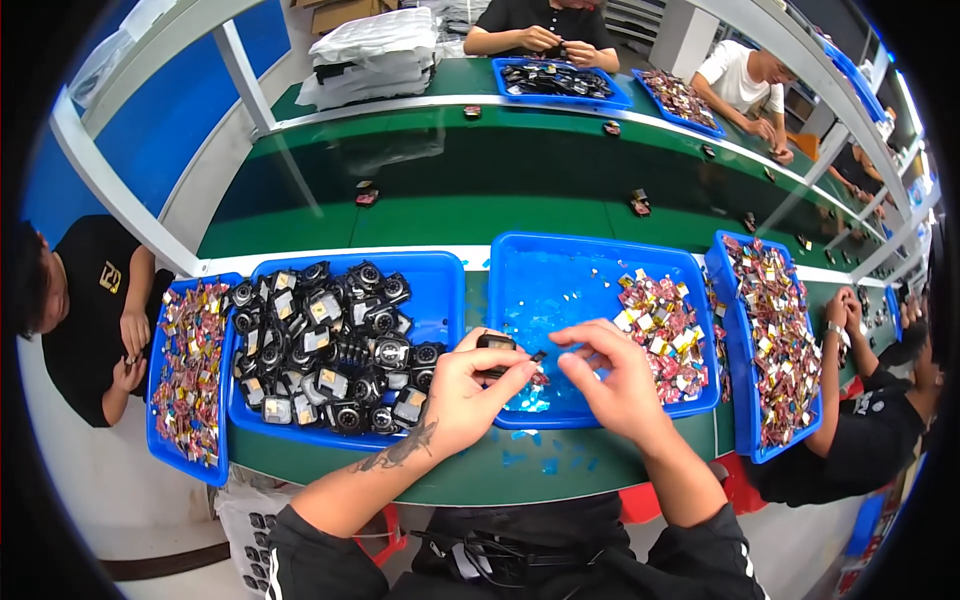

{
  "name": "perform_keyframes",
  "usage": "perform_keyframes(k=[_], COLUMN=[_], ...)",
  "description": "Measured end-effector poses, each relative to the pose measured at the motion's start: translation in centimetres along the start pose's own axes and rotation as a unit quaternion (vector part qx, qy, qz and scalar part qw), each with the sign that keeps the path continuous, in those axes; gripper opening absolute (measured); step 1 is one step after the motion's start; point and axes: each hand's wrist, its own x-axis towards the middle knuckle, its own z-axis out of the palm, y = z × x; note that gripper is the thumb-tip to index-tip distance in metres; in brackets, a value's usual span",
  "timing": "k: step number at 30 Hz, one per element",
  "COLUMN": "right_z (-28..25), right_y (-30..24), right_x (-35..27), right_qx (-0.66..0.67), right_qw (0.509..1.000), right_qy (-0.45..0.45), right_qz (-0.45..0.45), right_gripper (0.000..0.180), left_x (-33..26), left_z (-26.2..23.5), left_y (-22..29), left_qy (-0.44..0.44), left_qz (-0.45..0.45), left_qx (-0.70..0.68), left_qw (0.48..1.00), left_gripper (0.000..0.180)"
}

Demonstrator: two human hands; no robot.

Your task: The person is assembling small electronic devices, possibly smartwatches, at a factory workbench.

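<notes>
My left hand [480, 388] is closed around a small black watch case [497, 343], held over the near left corner of a blue tray [505, 240]. A tiny dark piece [538, 356] sticks out by its thumb tip. Just to the right, my right hand [610, 372] has thumb and forefinger apart, with nothing visible between them. Loose small parts in pink, white and yellow [665, 335], resembling circuit boards with batteries, fill the right side of that tray. Black watch cases [320, 340] with straps or lugs are heaped in the blue tray [440, 262] at left.
Narrow blue trays of pink-and-yellow parts stand at far left [188, 375] and right [770, 340]. Beyond a white rail, a green conveyor belt [500, 185] carries scattered small assemblies. Co-workers sit at both sides and opposite. Blue film scraps [550, 465] lie on the near table edge.
</notes>
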Motion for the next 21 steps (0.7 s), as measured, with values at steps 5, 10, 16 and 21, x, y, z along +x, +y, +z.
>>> perform_keyframes(k=[5,10,16,21], right_z=[2.3,2.4,2.6,1.3], right_y=[-0.3,0.1,-0.2,-0.2], right_x=[0.1,0.1,-0.3,0.1], right_qx=[0.097,0.099,0.255,0.237], right_qw=[0.994,0.992,0.961,0.965], right_qy=[0.052,0.075,0.045,0.099], right_qz=[-0.019,0.010,0.097,0.044], right_gripper=[0.007,0.012,0.016,0.006], left_x=[0.1,0.3,0.5,0.6], left_z=[0.2,0.6,0.0,0.1], left_y=[0.2,0.9,0.9,1.1], left_qy=[-0.042,-0.042,-0.035,-0.046], left_qz=[-0.002,-0.018,-0.068,-0.055], left_qx=[0.045,0.020,0.020,-0.041], left_qw=[0.998,0.999,0.997,0.997], left_gripper=[0.015,0.018,0.016,0.034])
